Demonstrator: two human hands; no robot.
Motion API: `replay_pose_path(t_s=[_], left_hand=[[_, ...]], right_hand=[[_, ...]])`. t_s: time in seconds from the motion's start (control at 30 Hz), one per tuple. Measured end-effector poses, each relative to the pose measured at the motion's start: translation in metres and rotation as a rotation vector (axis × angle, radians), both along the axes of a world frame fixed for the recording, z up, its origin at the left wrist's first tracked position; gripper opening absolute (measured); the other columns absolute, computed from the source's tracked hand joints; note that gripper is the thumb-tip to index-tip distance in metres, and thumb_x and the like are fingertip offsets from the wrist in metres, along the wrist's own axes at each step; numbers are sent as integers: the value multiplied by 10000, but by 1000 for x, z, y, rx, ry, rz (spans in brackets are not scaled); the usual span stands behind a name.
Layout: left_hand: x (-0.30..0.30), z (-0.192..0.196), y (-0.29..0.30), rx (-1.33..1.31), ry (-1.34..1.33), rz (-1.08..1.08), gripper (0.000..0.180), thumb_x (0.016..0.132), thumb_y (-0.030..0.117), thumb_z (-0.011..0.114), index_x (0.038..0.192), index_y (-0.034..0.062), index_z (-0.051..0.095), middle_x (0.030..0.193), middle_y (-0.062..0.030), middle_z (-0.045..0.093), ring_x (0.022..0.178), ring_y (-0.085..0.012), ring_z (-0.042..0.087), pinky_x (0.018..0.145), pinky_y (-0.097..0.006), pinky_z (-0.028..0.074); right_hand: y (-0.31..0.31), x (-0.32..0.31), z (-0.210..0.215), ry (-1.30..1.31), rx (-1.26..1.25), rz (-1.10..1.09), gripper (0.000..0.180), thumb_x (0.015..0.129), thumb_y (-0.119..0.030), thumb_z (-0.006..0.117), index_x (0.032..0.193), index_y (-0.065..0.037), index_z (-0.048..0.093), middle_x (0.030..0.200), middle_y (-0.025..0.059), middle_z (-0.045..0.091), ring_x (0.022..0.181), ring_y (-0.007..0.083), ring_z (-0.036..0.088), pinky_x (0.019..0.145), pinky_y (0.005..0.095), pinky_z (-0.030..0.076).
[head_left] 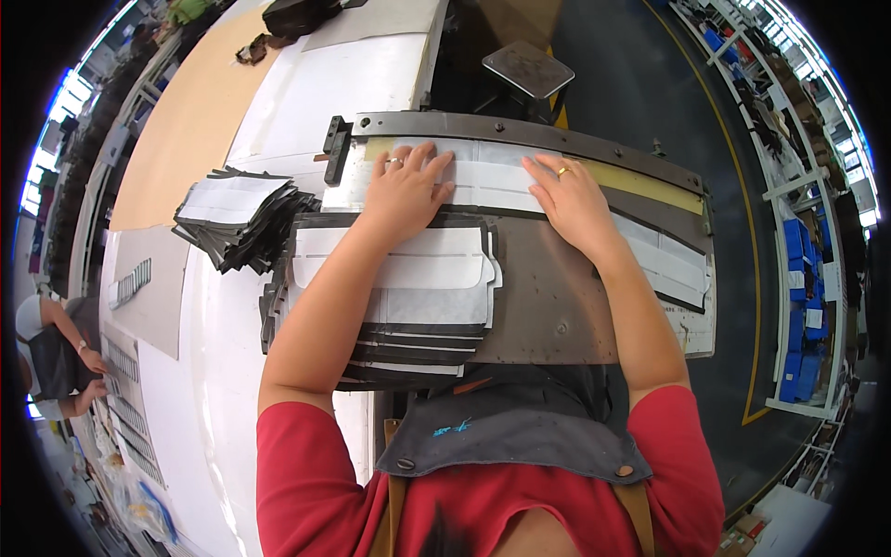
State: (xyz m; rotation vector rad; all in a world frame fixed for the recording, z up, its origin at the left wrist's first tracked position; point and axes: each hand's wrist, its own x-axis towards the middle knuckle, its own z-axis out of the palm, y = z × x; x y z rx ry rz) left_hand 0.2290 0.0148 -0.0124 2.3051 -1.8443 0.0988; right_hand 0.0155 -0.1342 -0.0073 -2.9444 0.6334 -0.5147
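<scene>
A white-backed panel with black edges [494, 184] lies along the metal bar [534, 137] of a flat metal plate [548, 297]. My left hand [406, 190] rests on the panel's left part with its fingers spread and a ring on one finger. On the panel's right part lies my right hand [574, 202], its fingers stretched out toward the left. Between me and the panel sits a stack of similar white and black panels [390, 302], partly under my left forearm. Another such panel [661, 262] lies on the plate beyond my right forearm.
Left of the plate, a second pile of white and black pieces [232, 209] stands on the white table [218, 343]. A stool [529, 70] stands past the bar. Shelving with blue bins [806, 288] lines the right. At far left, another person's hands [91, 376] work over rows of small strips.
</scene>
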Motion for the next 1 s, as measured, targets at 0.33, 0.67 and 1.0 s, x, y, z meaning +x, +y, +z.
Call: replay_pose_path(t_s=[0.33, 0.67, 1.0], left_hand=[[-1, 3, 2, -100, 56, -42, 395, 890, 284, 546, 1254, 141, 491, 1207, -137, 495, 1065, -377, 514, 900, -434, 422], [13, 2, -11, -212, 107, 116, 504, 839, 348, 611, 1201, 21, 485, 1193, -138, 504, 1080, -367, 500, 894, -431, 419], [13, -1, -10, -83, -93, 251, 447, 849, 430, 562, 1181, 130, 566, 1149, -61, 542, 1116, -302, 498, 873, -455, 387]], right_hand=[[-6, 36, 16, -98, -5, 154, 297, 846, -155, 587, 1127, -60, 603, 1072, 78, 574, 988, 278, 529, 866, 384, 433], [12, 125, -11, -136, 10, 218, 247, 769, -101, 605, 1012, -56, 619, 1032, 72, 579, 984, 257, 541, 823, 371, 457], [-27, 37, 4, 7, -138, 97, 173, 825, -127, 567, 980, -69, 621, 960, 53, 587, 954, 239, 555, 805, 368, 471]])
